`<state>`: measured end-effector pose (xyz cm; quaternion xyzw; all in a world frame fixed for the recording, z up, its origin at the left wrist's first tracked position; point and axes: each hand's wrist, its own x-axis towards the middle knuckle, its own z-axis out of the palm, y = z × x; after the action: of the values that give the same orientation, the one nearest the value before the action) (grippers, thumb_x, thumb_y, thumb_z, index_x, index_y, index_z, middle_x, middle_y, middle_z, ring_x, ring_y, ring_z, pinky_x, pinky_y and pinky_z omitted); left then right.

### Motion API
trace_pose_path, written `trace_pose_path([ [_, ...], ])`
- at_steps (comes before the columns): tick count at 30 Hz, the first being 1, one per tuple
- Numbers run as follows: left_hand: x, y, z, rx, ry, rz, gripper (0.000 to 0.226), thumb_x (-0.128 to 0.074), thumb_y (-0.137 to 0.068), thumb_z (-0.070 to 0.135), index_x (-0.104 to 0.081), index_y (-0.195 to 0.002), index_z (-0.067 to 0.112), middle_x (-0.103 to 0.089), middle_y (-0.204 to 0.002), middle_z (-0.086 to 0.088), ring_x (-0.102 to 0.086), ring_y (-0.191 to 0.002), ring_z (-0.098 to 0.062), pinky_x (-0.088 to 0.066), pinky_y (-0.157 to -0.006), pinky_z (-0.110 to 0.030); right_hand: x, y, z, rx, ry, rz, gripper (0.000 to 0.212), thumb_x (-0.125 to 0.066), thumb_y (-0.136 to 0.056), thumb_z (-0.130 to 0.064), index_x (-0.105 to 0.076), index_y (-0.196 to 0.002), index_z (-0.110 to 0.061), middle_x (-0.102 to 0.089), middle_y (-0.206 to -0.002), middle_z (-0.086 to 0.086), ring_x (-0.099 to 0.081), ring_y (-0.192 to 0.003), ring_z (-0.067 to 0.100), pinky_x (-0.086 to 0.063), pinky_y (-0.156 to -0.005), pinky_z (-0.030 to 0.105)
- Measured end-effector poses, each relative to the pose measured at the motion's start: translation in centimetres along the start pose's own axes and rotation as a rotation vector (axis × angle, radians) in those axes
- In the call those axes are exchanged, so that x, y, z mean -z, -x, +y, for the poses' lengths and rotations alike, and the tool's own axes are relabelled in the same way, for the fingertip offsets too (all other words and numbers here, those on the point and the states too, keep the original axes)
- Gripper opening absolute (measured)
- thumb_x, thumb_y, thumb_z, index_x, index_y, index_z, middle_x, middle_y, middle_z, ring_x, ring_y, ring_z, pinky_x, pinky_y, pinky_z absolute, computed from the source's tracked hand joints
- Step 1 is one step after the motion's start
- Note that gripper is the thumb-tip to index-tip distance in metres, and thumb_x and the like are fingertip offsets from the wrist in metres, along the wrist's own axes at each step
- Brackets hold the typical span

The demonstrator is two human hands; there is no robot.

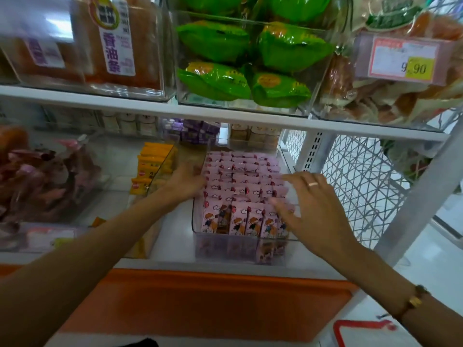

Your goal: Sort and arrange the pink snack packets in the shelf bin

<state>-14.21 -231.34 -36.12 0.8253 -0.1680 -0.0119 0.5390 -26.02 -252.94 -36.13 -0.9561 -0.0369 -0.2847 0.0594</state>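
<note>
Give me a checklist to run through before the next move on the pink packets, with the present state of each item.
1. Clear bin sits flat on the shelf: ok.
2. Pink snack packets stand in upright rows: mostly ok; the front row leans unevenly.
3. Left hand steadies the bin's left side: ok, it rests against the packets there.
4. Right hand free to move packets: ok, fingers spread over the right rows and grip nothing.
5. Stray packets of another kind mixed in: cannot tell, one front packet looks darker.
6. Yellow packets in the neighbouring bin stay apart: ok.
</note>
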Motion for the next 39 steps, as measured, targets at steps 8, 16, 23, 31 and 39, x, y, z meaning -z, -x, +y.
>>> trace_pose_path([
  [8,0.5,2.2,-0.8,0.032,-0.095,-0.022,0.031,-0.060,-0.088,0.009,-0.047,-0.100,0.035,-0.052,-0.084,0.024,-0.057,-0.068,0.002,-0.050,-0.046,-0.014,-0.9,2.9,-1.7,0.223,-0.095,-0.303,0.016,-0.060,-0.091,-0.025,-0.065,-0.106,-0.022,-0.066,-0.100,-0.005,-0.059,-0.085,0.009,-0.035,-0.065,0.017],
  [16,0.2,3.9,-0.6,0.007,-0.247,0.046,0.043,-0.056,-0.092,0.014,-0.045,-0.133,0.018,-0.056,-0.130,-0.003,-0.060,-0.105,-0.021,-0.053,-0.083,-0.035,-1.2,3.6,-1.9,0.260,-0.089,-0.270,0.021,-0.054,-0.095,-0.029,-0.062,-0.112,-0.021,-0.061,-0.104,-0.007,-0.058,-0.094,0.009,-0.041,-0.073,0.015],
  [23,-2.6,3.0,3.1,-0.518,-0.673,-0.137,0.038,-0.068,-0.085,0.033,-0.058,-0.121,0.027,-0.057,-0.127,0.006,-0.053,-0.113,-0.012,-0.044,-0.092,-0.026,2.6,-1.0,0.4,0.087,-0.109,-0.109,0.018,-0.068,-0.085,-0.023,-0.068,-0.104,-0.024,-0.062,-0.097,-0.009,-0.052,-0.087,0.005,-0.037,-0.071,0.019],
  [31,-7.5,-0.2,2.5,-0.457,-0.843,-0.254,0.052,-0.075,-0.072,0.051,-0.061,-0.114,0.026,-0.063,-0.114,0.006,-0.057,-0.103,-0.014,-0.039,-0.078,-0.027,-0.1,-2.4,0.7,0.068,0.289,-0.155,0.010,-0.066,-0.083,-0.018,-0.074,-0.087,-0.021,-0.055,-0.094,0.000,-0.047,-0.095,0.017,-0.031,-0.068,0.024],
  [39,-7.5,0.1,2.5,-0.403,-0.857,-0.263,0.051,-0.075,-0.073,0.047,-0.060,-0.117,0.027,-0.063,-0.118,0.005,-0.057,-0.108,-0.017,-0.045,-0.089,-0.034,-1.1,-2.5,0.4,0.066,0.415,-0.253,0.013,-0.064,-0.084,-0.020,-0.071,-0.095,-0.022,-0.058,-0.105,0.001,-0.047,-0.104,0.020,-0.039,-0.077,0.028],
])
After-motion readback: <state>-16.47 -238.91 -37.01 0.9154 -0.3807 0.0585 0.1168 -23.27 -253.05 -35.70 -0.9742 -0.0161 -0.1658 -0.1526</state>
